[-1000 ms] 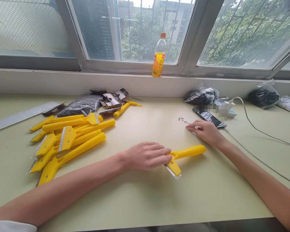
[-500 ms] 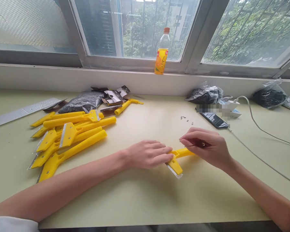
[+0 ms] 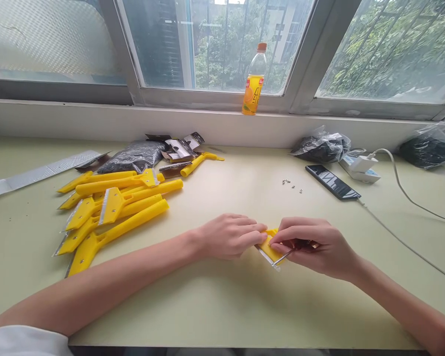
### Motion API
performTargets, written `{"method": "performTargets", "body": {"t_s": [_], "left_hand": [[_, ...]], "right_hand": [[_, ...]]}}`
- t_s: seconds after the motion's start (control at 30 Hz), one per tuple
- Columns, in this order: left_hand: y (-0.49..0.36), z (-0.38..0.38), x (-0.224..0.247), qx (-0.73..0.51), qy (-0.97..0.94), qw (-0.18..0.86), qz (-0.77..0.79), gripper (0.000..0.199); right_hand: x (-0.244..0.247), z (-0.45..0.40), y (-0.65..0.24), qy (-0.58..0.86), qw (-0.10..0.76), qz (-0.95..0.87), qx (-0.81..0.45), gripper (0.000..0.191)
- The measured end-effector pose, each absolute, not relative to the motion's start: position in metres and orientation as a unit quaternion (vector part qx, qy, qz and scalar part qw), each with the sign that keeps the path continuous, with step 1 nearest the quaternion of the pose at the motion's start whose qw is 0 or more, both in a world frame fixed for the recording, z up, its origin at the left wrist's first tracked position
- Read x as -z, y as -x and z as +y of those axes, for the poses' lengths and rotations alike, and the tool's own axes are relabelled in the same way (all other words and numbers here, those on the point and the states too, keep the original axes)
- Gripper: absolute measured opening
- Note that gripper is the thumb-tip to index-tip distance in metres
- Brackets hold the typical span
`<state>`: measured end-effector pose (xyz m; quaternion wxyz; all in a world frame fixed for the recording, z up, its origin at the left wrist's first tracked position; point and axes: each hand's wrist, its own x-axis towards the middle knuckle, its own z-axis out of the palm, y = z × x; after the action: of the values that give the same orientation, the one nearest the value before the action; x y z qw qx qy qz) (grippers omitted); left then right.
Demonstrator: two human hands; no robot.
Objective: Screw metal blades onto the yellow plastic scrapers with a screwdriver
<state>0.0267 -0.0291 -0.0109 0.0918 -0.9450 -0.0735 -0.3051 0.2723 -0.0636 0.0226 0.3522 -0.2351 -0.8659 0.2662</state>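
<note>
Pressing left hand (image 3: 228,236) flat on a yellow plastic scraper (image 3: 269,246) mid pale green surface (image 3: 222,306), right hand (image 3: 313,244) fingers pinching a thin metal tool (image 3: 282,258) at its head, handle hidden beneath, heap of yellow scrapers (image 3: 111,207) left, tiny screws (image 3: 292,185) and black phone (image 3: 332,182) behind.

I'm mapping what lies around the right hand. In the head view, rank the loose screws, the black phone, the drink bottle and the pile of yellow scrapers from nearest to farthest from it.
From the right hand:
1. Loose screws, just beyond it on the table.
2. Black phone, beyond and to its right; near the screws, but a little farther.
3. Drink bottle, on the window sill.
4. Pile of yellow scrapers, far left.
</note>
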Motion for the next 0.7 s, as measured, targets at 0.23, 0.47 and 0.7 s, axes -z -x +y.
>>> {"method": "performTargets", "body": {"t_s": [0.23,0.47,0.7], "left_hand": [[-0.028,-0.03,0.012,0.31,0.945,0.082,-0.069,0.017],[-0.027,-0.031,0.011,0.316,0.943,0.055,-0.086,0.018],[-0.024,-0.03,0.01,0.349,0.931,0.079,-0.064,0.029]], "right_hand": [[-0.03,-0.066,-0.28,0.206,0.302,-0.889,-0.274,0.028],[-0.034,-0.066,-0.283,0.186,0.28,-0.923,-0.188,0.047],[-0.022,-0.064,-0.28,0.177,0.359,-0.898,-0.179,0.041]]}}
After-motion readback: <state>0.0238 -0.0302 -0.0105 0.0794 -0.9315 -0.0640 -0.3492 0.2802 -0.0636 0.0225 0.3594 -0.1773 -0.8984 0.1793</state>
